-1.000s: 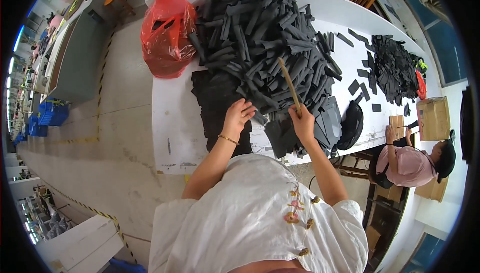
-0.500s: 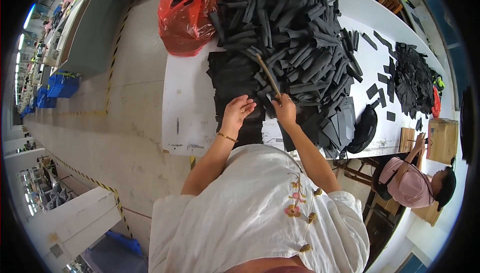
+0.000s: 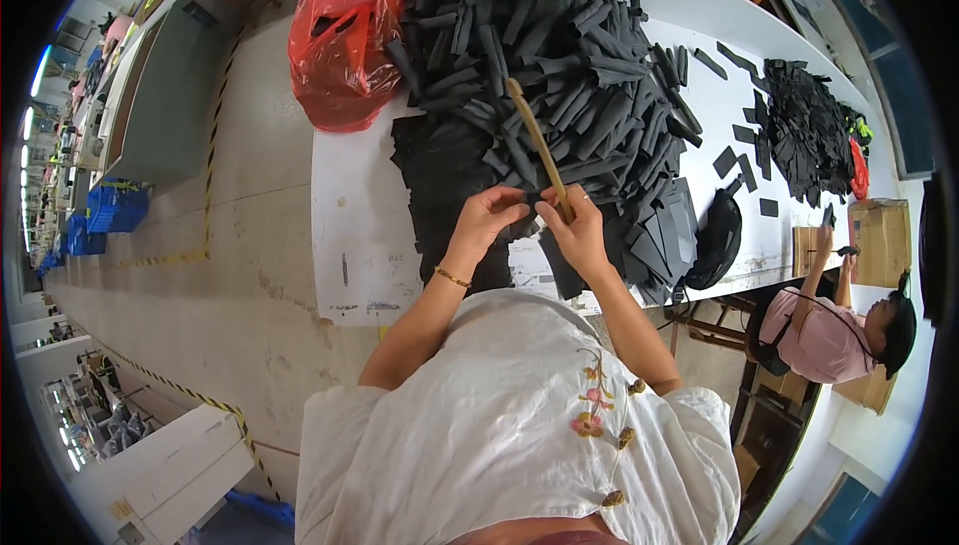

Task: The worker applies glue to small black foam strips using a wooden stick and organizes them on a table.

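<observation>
Your right hand [image 3: 579, 230] has its grip closed around the lower part of a long, slim, light-brown stick [image 3: 537, 130]. The stick slants up and to the left from your fingers, its far end over the large heap of black strips [image 3: 589, 75]. Your left hand [image 3: 484, 223] is just beside it, thumb and fingers drawn toward each other at a small dark piece [image 3: 532, 198] that shows between your two hands; you cannot tell from this view whether that left grip really pinches it. A beaded bracelet [image 3: 453, 275] circles your left wrist.

Both hands are over the near part of the white counter [image 3: 360, 215]. Beneath and beyond your left hand lie flat black sheets [image 3: 437, 180], their edges uneven. Many strips in the large heap are curled. At its left side sits a red plastic bag [image 3: 345, 65]. To the right of your right hand, flat dark-grey pieces [image 3: 667, 240] overlap near the counter's edge, with a black bag [image 3: 717, 235] next to them. Farther right is a second heap of dark pieces [image 3: 807, 130], and a person in a pink top [image 3: 824, 335] is at the counter's right end.
</observation>
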Demonstrator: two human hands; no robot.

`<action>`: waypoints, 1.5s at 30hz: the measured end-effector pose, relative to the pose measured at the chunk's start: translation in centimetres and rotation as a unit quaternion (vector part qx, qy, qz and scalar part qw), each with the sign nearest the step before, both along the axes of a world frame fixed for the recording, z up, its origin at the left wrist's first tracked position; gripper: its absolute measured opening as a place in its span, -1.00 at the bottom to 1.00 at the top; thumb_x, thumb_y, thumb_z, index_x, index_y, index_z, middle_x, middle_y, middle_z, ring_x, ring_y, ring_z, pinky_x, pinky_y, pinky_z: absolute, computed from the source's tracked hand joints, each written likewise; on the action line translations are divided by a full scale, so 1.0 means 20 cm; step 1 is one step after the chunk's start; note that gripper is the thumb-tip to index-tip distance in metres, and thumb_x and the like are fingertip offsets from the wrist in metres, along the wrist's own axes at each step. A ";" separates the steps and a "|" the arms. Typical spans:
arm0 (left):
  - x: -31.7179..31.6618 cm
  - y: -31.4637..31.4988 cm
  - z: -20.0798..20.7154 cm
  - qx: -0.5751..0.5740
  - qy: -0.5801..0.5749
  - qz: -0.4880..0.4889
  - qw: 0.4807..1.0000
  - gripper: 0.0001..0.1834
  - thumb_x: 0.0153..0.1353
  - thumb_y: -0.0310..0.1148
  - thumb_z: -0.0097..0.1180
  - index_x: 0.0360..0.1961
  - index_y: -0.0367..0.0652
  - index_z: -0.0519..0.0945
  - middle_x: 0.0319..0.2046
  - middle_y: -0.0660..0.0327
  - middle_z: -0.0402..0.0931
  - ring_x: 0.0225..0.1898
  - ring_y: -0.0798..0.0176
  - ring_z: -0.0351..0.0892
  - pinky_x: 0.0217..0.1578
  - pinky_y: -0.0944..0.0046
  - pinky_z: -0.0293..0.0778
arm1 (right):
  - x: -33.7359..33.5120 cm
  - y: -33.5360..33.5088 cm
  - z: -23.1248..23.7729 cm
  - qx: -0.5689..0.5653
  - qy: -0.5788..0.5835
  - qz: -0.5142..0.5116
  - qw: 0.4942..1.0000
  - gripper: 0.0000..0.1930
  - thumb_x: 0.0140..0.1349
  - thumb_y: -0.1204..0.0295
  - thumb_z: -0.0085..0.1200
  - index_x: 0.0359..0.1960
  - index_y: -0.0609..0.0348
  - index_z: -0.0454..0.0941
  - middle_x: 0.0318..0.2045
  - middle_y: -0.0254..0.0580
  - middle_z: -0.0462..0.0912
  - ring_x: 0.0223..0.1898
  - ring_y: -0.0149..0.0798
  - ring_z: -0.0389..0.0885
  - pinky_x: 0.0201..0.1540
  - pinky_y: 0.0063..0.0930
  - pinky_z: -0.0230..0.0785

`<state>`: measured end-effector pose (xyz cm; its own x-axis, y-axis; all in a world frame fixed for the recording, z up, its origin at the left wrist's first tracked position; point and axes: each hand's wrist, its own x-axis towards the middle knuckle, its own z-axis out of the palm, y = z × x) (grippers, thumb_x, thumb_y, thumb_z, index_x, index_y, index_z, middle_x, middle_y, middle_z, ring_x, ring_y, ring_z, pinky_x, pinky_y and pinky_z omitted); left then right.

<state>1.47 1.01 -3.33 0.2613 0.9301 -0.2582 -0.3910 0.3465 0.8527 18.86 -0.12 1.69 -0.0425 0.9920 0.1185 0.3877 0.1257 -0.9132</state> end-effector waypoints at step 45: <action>-0.31 0.34 -0.40 0.308 0.632 0.049 0.709 -0.92 -0.02 -0.42 0.27 -0.48 -0.11 0.60 -0.40 0.19 0.46 -0.21 0.04 0.46 -0.18 0.16 0.45 | 0.46 0.02 -0.11 -0.037 -0.186 -0.041 0.981 -0.81 0.30 0.43 0.00 -0.09 0.18 0.52 -0.48 -0.07 0.60 -0.46 -0.11 0.63 -0.38 -0.36 0.42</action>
<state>-4.81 7.78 -11.33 0.1099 0.9658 0.2348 0.8247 -0.2204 0.5208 27.98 0.34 -0.52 0.0108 0.9992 0.0381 0.7018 0.0196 -0.7121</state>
